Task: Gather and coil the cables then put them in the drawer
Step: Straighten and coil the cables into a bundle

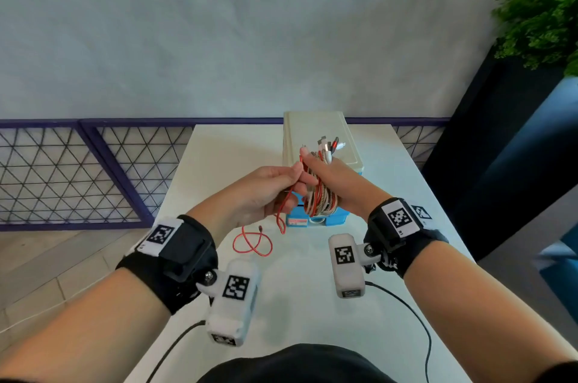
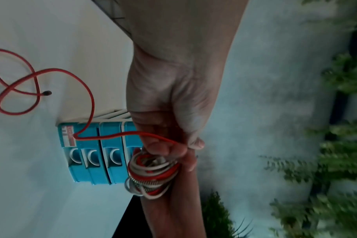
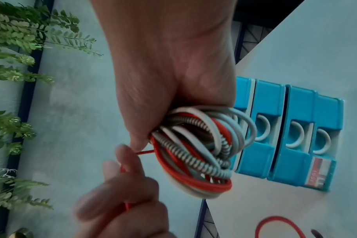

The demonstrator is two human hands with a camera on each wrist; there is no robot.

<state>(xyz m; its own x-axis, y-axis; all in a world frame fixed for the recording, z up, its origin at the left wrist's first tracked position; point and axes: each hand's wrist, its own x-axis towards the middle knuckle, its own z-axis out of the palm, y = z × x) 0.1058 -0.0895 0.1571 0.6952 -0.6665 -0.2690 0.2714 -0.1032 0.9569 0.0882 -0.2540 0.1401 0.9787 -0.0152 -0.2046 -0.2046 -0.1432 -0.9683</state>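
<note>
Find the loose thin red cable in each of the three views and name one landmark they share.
Head: thin red cable looped on table, centre, below the hands.
Left wrist: loops at upper left.
Right wrist: an arc at bottom right edge.
Shared landmark: blue drawer unit.

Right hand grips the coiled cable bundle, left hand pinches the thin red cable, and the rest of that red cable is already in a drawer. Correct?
Not quite. The red cable's free end lies looped on the white table, not in a drawer; the head view shows it. The rest holds: right hand grips the coiled cable bundle, left hand pinches the red cable.
</note>
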